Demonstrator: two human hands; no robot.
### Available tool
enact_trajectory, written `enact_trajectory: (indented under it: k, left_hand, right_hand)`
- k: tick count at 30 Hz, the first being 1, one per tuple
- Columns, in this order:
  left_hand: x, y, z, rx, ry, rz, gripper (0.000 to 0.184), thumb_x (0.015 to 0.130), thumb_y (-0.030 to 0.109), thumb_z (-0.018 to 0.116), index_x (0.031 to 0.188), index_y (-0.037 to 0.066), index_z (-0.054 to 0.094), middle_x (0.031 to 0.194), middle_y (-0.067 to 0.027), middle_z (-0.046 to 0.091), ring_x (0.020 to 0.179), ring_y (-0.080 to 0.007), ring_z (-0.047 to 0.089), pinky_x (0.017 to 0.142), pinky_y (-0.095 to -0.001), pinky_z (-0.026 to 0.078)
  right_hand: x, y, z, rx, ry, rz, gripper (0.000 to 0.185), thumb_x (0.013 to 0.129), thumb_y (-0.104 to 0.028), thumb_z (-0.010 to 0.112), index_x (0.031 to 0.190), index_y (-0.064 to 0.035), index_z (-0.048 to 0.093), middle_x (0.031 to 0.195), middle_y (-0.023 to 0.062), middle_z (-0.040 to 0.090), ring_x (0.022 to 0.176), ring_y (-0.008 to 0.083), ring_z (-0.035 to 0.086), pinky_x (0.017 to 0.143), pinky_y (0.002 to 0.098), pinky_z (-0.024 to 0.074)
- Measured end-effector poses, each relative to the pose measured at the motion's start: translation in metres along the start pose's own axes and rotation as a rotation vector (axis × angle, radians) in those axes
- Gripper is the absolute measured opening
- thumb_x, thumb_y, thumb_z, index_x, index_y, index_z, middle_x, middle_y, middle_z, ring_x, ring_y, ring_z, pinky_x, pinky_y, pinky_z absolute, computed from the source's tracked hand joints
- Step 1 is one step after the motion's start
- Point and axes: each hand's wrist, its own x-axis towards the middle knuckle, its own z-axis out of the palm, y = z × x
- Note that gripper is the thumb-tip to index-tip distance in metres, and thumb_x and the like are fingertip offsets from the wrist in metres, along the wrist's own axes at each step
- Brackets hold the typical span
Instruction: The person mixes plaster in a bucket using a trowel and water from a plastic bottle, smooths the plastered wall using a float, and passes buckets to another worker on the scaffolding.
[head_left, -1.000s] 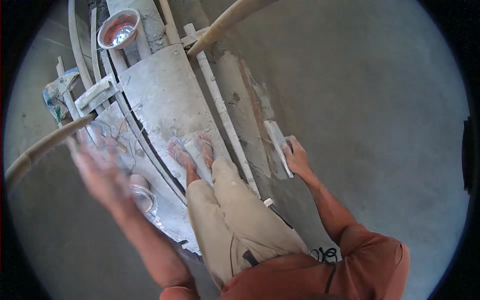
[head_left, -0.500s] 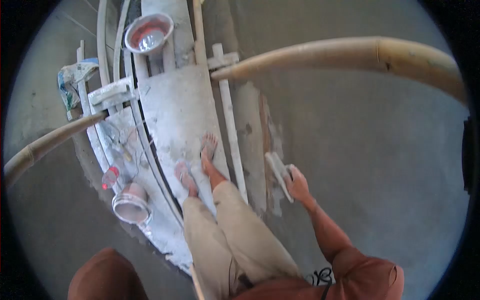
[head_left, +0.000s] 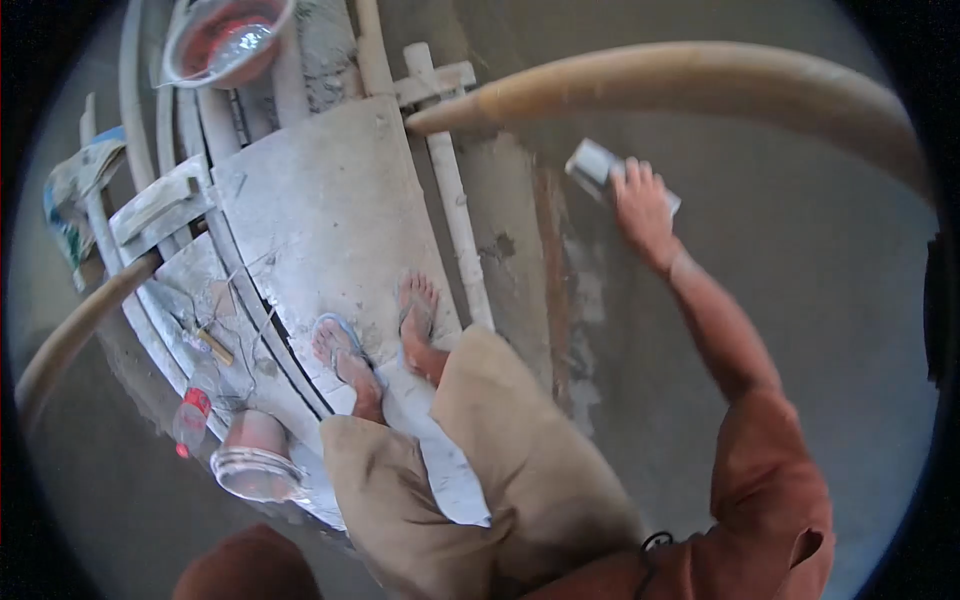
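Note:
My right hand (head_left: 645, 210) is wrapped round a plastering trowel (head_left: 594, 162) with a pale blade. The trowel lies against or very near the grey plastered wall (head_left: 760, 300); its contact edge cannot be made out. Just above the hand, a thick bamboo pole (head_left: 650, 85) crosses the view. My left hand is out of sight; only a rust-coloured sleeve (head_left: 248, 570) shows on that side.
My sandalled feet (head_left: 345, 355) stand on a whitened plank platform (head_left: 320, 210) with a gap along its left. At left are a bucket (head_left: 255, 460), a plastic bottle (head_left: 193, 415) and a white board with a handle (head_left: 165, 210). A basin (head_left: 225, 50) stands at the far end.
My right hand and the trowel have moved up and to the right along the wall, with the arm stretched further. The view has shifted, so the platform's things appear further left.

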Motion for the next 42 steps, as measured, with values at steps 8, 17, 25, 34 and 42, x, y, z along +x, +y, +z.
enact_trajectory:
  k: [8, 17, 25, 34, 42]
  left_hand:
    - [-0.241, -0.233, -0.066, 0.808, 0.458, -0.748, 0.046, 0.101, 0.023, 0.041, 0.135, -0.008, 0.049, 0.13, -0.0207, 0.058, 0.121, -0.0297, 0.056, 0.097, -0.0394, 0.048]
    - [-0.44, -0.332, -0.03, 1.167, -0.137, -0.678, 0.032, 0.093, 0.012, 0.057, 0.124, 0.005, 0.063, 0.126, -0.0143, 0.063, 0.123, -0.0292, 0.055, 0.107, -0.0429, 0.036]
    - [-0.441, -0.342, -0.008, 1.307, -0.161, -0.645, 0.044, 0.091, 0.013, 0.058, 0.135, 0.007, 0.054, 0.143, -0.0109, 0.051, 0.137, -0.0283, 0.042, 0.115, -0.0512, 0.022]
    - [-0.447, -0.343, -0.015, 1.315, -0.15, -0.573, 0.041, 0.092, 0.015, 0.057, 0.133, 0.007, 0.056, 0.142, -0.012, 0.052, 0.135, -0.0297, 0.043, 0.115, -0.0511, 0.023]
    - [-0.44, -0.342, -0.011, 1.397, -0.206, -0.576, 0.04, 0.095, 0.018, 0.055, 0.133, 0.006, 0.056, 0.142, -0.0126, 0.052, 0.133, -0.0327, 0.045, 0.112, -0.0512, 0.027]
  right_hand:
    - [0.099, -0.022, 0.096, -0.353, 0.221, 0.015, 0.029, 0.081, -0.016, 0.059, 0.108, -0.0049, 0.062, 0.099, 0.0072, 0.056, 0.092, 0.0197, 0.054, 0.073, 0.0336, 0.0438]
    - [-0.05, -0.105, 0.192, -0.225, -0.212, -0.224, 0.036, 0.086, -0.02, 0.058, 0.119, -0.0059, 0.061, 0.115, 0.0094, 0.059, 0.114, 0.0252, 0.053, 0.088, 0.0393, 0.0451]
    - [0.084, -0.011, 0.089, -0.52, 0.381, 0.262, 0.045, 0.083, -0.014, 0.059, 0.127, -0.0058, 0.056, 0.099, 0.0084, 0.059, 0.091, 0.0214, 0.057, 0.069, 0.0349, 0.0487]
    - [-0.075, -0.077, 0.151, -0.262, -0.039, -0.034, 0.05, 0.087, -0.012, 0.059, 0.135, -0.0045, 0.051, 0.108, 0.0093, 0.059, 0.104, 0.0232, 0.058, 0.081, 0.0366, 0.0505]
    - [0.026, -0.063, 0.131, -0.39, 0.165, 0.216, 0.048, 0.083, -0.011, 0.059, 0.13, -0.0029, 0.055, 0.104, 0.0089, 0.059, 0.101, 0.0237, 0.058, 0.077, 0.0366, 0.0514]
